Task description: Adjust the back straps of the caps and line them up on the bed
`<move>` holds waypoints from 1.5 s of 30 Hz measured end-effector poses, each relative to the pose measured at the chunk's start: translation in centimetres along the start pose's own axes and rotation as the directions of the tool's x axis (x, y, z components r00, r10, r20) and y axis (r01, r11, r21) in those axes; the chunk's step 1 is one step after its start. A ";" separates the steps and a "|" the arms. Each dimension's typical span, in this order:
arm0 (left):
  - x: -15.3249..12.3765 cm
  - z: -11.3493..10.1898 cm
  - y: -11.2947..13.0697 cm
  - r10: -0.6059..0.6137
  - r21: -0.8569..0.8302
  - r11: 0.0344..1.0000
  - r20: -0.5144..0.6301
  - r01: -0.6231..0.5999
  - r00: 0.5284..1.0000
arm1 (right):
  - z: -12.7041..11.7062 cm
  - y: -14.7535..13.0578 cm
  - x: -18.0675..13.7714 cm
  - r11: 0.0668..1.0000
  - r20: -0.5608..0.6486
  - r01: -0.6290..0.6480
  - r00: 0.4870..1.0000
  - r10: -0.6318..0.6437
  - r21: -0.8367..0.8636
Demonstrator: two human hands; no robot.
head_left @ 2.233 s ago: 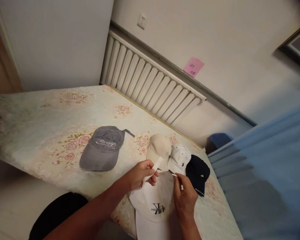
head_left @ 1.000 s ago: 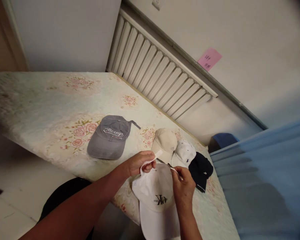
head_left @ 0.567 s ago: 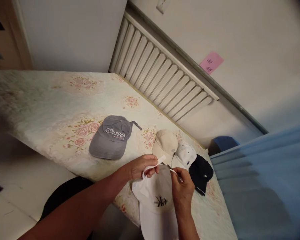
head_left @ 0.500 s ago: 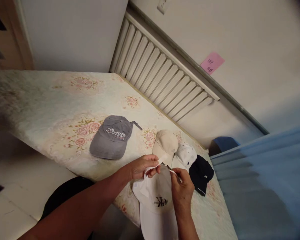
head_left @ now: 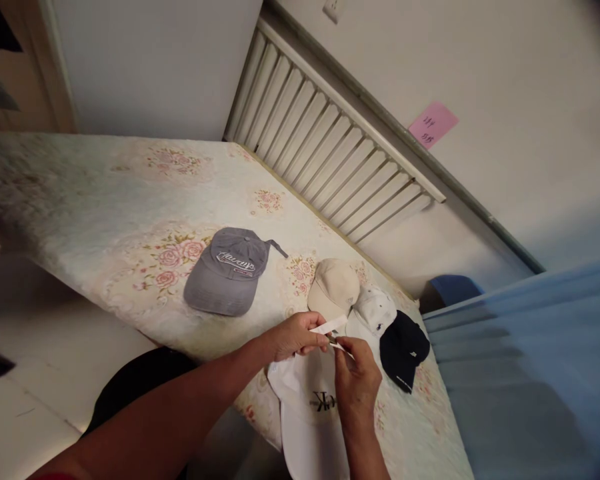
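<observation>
A white cap [head_left: 307, 407] with a black logo lies at the near edge of the floral mattress [head_left: 130, 200], brim toward me. My left hand [head_left: 297, 335] pinches the cap's white back strap [head_left: 330, 327]. My right hand [head_left: 355, 380] pinches the other strap end with its small buckle, right beside the left fingers. The two hands nearly touch above the cap's crown.
A grey cap [head_left: 229, 270] lies alone to the left. A beige cap [head_left: 334, 288], a white cap [head_left: 376, 308] and a navy cap [head_left: 403, 347] overlap in a row beyond my hands. A slatted headboard [head_left: 330, 147], a pink note [head_left: 433, 124] and blue fabric [head_left: 530, 373] border the bed.
My hands have drawn together, bringing the two strap ends to meet over the cap. The strap loop that stood up in my left hand is now pulled flatter.
</observation>
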State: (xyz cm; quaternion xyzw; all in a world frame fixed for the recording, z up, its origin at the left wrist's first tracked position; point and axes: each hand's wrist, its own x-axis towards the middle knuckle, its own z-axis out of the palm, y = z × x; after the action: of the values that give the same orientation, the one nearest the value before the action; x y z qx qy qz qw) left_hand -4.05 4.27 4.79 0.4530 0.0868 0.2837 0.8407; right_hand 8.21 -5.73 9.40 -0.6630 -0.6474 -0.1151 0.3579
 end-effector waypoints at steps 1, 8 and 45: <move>0.0 0.0 -0.1 0.001 0.005 1.000 0.008 -0.001 1.000 | 0.0 0.0 0.0 1.000 0.004 -0.005 1.000 0.005 0.003; -0.1 -0.2 0.0 -0.005 0.024 1.000 0.022 0.005 1.000 | 0.1 -0.5 -0.2 0.993 0.004 -0.119 0.993 0.119 0.003; -0.5 -0.1 0.2 -0.001 -0.017 1.000 0.038 0.002 0.999 | -1.2 -1.5 1.4 0.903 0.316 -0.321 0.921 0.228 0.287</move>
State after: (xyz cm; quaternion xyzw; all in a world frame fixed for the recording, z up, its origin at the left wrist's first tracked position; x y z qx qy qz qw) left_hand -4.65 4.17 4.83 0.4509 0.0686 0.2751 0.8463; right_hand 7.33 -5.59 11.64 -0.6875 -0.5999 0.1410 0.3841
